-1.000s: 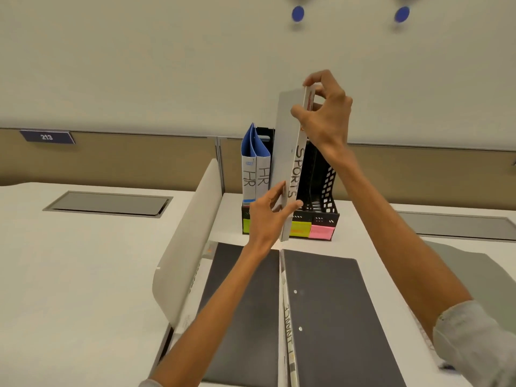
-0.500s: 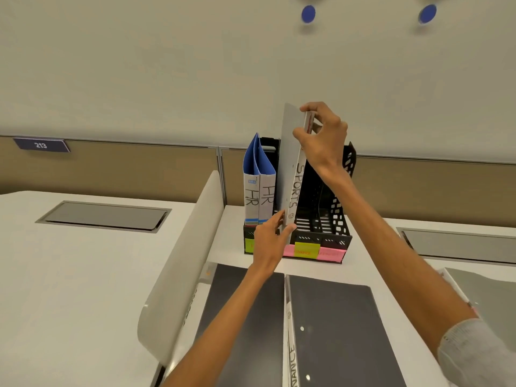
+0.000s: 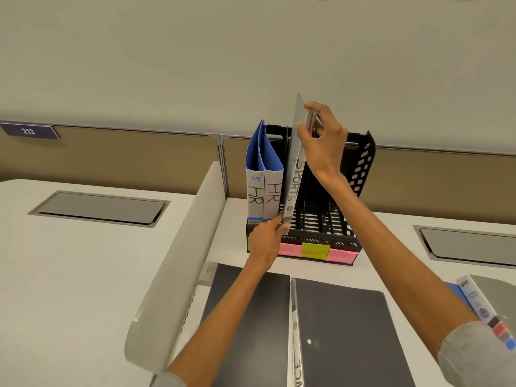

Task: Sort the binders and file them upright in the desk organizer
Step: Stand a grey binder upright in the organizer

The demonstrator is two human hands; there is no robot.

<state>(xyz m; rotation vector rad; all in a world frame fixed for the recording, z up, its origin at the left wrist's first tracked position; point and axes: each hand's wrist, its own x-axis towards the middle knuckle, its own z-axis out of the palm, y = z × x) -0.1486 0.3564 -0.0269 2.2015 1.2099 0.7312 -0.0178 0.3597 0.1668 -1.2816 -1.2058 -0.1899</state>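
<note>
A black mesh desk organizer (image 3: 363,169) stands at the back of the desk, with pink and yellow notes on its front lip. Two blue binders marked HR (image 3: 264,191) stand upright in its left slot. A grey binder marked SPORTS (image 3: 293,174) stands nearly upright in the slot beside them, its foot at the organizer's front. My right hand (image 3: 321,141) pinches its top edge. My left hand (image 3: 266,238) grips its bottom corner. Two black binders (image 3: 337,331) lie flat in front of me.
A curved grey divider panel (image 3: 178,261) rises to the left of the flat binders. Another binder with a labelled spine (image 3: 485,311) lies at the right edge. Grey cable hatches (image 3: 97,208) are set into the desks on both sides. The wall panel is close behind the organizer.
Both hands have lowered the SPORTS binder from above the organizer down into the slot beside the HR binders. The camera has come closer to the organizer.
</note>
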